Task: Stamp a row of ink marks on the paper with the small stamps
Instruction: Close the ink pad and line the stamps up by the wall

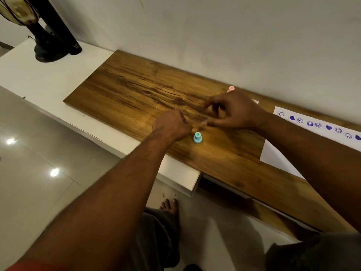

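Observation:
A small teal stamp [197, 137] stands upright on the wooden board [136, 90], just right of my left hand [171, 125], which is curled into a fist with nothing visible in it. My right hand [230, 111] hovers over the board beyond the teal stamp, fingers bent and partly spread, blurred; whether it holds anything is unclear. A pink stamp [231, 89] peeks out behind the right hand. A white paper [277, 155] lies at the right, with a row of purple ink marks [314, 124], faces and hearts, running toward the right edge.
The board rests on a white shelf [39, 75] against a grey wall. A black lamp base [48, 49] and a black cylinder [64, 34] stand at the far left. Tiled floor and my bare foot [170, 206] lie below.

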